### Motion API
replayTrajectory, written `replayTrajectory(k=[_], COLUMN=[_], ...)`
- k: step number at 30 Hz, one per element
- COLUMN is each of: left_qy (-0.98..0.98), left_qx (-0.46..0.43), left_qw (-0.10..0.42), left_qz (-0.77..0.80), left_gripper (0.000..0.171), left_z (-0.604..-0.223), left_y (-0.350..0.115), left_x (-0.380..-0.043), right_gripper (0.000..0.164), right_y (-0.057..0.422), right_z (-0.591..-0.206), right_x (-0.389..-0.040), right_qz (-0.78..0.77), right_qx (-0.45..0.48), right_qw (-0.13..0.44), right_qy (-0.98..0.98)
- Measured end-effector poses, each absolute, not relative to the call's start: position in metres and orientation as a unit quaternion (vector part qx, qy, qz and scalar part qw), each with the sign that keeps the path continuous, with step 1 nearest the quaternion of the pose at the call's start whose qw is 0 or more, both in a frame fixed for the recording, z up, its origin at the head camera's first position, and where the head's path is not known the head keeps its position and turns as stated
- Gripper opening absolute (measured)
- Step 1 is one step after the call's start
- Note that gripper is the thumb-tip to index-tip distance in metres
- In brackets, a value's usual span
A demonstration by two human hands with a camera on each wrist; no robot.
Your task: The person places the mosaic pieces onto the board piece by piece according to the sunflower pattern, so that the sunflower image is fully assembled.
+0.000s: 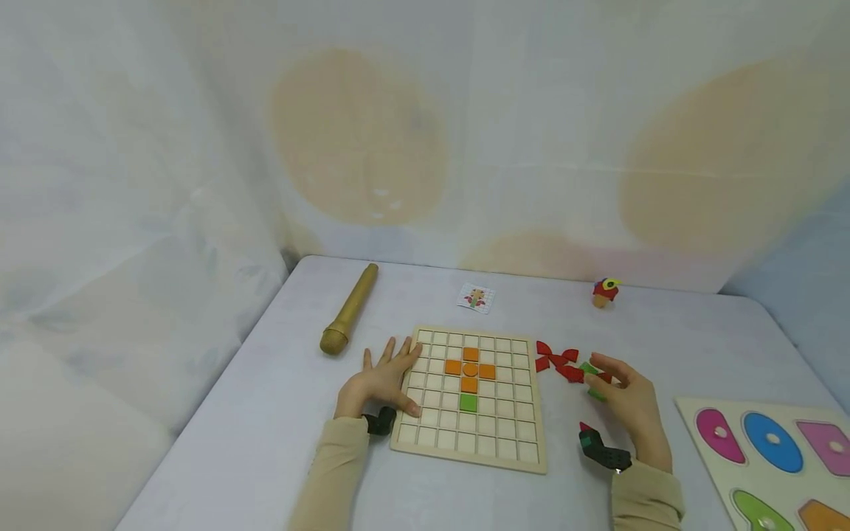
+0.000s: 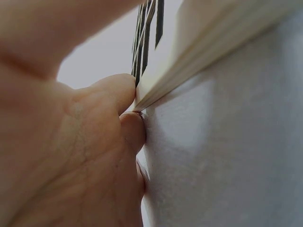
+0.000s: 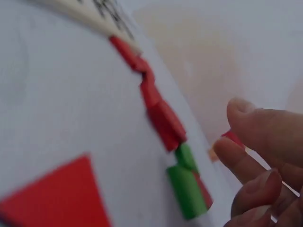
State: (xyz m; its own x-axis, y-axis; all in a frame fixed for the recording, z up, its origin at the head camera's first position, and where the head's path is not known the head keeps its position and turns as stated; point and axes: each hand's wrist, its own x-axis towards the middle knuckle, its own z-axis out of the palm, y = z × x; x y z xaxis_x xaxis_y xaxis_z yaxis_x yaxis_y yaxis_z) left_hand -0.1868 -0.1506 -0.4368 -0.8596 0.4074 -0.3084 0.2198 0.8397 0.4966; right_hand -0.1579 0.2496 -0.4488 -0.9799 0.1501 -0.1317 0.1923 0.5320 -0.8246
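My left hand (image 1: pixel 380 382) rests with spread fingers on the left edge of a wooden grid board (image 1: pixel 458 457). In the left wrist view, the palm and fingertips lie close against the board's side (image 2: pixel 184 61). On the board, orange squares (image 1: pixel 487 372) surround an orange round piece (image 1: pixel 470 369), with a green square (image 1: pixel 468 403) below. Over the loose pieces right of the board, my right hand (image 1: pixel 631 398) has its fingers loosely bent, apart from the green pieces (image 3: pixel 187 189) and red pieces (image 3: pixel 165 125). Nothing shows between its fingers.
A small picture card (image 1: pixel 476 298) lies behind the board. At the back right stands a parrot figure (image 1: pixel 605 293); a gold microphone (image 1: pixel 348 310) lies at left. A shape puzzle board (image 1: pixel 724 472) sits at the right, and another red piece (image 3: pixel 61 194) lies near the right wrist.
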Motion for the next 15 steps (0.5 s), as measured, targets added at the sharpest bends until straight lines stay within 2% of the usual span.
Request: replayTrajectory(k=[6,15], left_qy=[0.938,0.936], left_qx=[0.164,0.172], left_qw=[0.199,0.199], left_qz=[0.231,0.234], left_gripper=[0.123,0.126], left_z=[-0.437,-0.443], left_y=[-0.151,-0.154], left_x=[-0.187,-0.188], right_gripper=[0.06,0.051], right_y=[0.25,0.242], right_z=[-0.459,-0.471], right_x=[-0.163,-0.163], right_qz=[-0.424,-0.389], right_qx=[0.115,0.153], right_qw=[0.005,-0.075], right_qy=[0.898,0.905])
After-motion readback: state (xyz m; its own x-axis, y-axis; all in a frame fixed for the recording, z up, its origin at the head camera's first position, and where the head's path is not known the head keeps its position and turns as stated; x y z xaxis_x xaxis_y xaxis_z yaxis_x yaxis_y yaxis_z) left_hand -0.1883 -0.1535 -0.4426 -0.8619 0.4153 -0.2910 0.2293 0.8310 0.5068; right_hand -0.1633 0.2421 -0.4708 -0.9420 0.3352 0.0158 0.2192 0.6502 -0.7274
